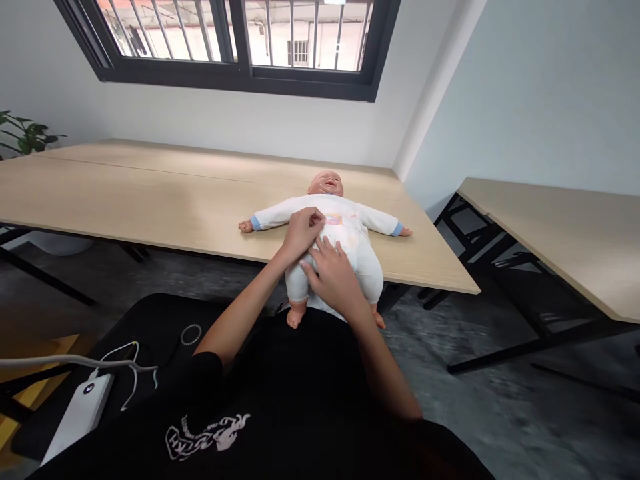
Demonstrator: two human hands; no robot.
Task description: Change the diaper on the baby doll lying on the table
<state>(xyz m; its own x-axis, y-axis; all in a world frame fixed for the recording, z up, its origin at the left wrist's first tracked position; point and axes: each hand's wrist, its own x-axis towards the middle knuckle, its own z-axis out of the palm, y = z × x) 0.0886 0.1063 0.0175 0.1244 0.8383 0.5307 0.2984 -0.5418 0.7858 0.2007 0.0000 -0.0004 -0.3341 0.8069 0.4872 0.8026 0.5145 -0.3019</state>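
Note:
A baby doll (329, 183) lies on its back at the table's edge, arms spread wide, legs hanging toward me. It wears a white outfit with blue cuffs (381, 219). Over the outfit, around its hips, sits a white diaper (345, 235) with a coloured print at the waist. My left hand (301, 233) pinches the diaper's upper edge at the doll's waist; its fingertips partly hide what they grip. Lower down, my right hand (334, 272) lies with fingers apart on the diaper's front, between the doll's legs.
The wooden table (200, 193) runs along the wall below a barred window (240, 40). Another table (560, 233) stands to the right. At lower left, a black chair (155, 320) bears a white power bank (83, 410), cables and a bracelet (191, 335).

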